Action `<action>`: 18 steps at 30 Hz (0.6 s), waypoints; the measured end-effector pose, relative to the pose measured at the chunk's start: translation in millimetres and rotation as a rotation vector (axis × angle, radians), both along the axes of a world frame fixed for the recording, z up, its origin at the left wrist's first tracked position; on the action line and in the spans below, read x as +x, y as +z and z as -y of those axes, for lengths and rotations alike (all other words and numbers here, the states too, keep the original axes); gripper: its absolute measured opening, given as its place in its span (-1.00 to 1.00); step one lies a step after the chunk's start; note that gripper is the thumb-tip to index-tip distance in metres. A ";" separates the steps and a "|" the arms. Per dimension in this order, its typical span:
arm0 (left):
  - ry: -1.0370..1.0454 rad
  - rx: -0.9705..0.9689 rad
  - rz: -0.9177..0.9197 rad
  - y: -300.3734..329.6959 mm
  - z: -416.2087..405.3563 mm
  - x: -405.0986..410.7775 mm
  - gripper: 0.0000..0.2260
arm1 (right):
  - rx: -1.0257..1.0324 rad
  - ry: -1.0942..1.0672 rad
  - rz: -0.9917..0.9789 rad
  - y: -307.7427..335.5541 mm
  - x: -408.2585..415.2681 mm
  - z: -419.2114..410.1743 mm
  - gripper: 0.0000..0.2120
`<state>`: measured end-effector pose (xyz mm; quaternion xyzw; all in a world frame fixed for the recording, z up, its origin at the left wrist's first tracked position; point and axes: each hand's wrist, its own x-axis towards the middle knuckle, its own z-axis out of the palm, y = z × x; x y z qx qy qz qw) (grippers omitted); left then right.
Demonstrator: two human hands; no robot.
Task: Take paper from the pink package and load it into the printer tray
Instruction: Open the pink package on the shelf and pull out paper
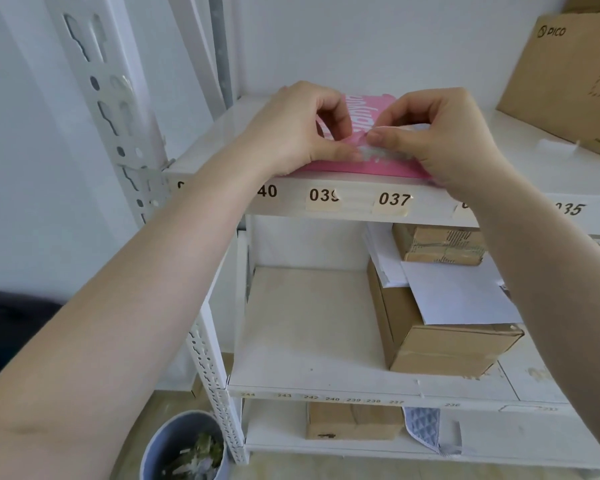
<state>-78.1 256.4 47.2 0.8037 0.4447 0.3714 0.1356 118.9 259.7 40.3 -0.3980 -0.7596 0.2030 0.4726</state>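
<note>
At the far left of the frame a white slotted upright of the shelving unit stands against a plain white wall, and at the bottom left a grey bin of scraps sits on the floor. Your left hand is curled, thumb and fingers pinching the torn flap of the pink package, which lies flat at the front edge of the top shelf, centre frame. Your right hand is closed the same way, gripping the flap just beside the left. Both hands cover most of the package, so its print is only partly readable, and the paper inside is hard to make out. Numbered labels run along the shelf edge, some hidden by your forearms. Below, on the middle shelf, loose white sheets rest on a cardboard box. At the upper right, a large PICO carton is cut off by the frame
</note>
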 end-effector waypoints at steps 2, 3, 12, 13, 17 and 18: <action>0.032 0.016 -0.028 -1.7 -1.0 1.9 -0.73 | -0.009 0.003 0.074 -0.5 3.2 -0.2 -0.78; 0.041 0.015 -0.030 -2.2 -2.4 2.1 -0.75 | -0.014 -0.002 0.101 -0.9 4.3 -0.6 -0.77; 0.015 -0.041 0.067 5.1 -6.8 -1.8 -0.77 | -0.034 0.001 0.041 0.2 2.9 0.5 -0.73; 0.021 -0.038 0.063 5.9 -5.6 -1.2 -0.77 | -0.046 0.000 0.045 1.3 2.8 0.3 -0.71; 0.052 0.007 0.070 6.2 -1.9 -0.1 -0.76 | -0.046 0.009 0.206 12.4 -3.2 1.5 -0.73; 0.066 0.028 0.084 5.8 -1.0 -0.2 -0.75 | -0.017 -0.001 0.267 14.5 -6.9 2.0 -0.74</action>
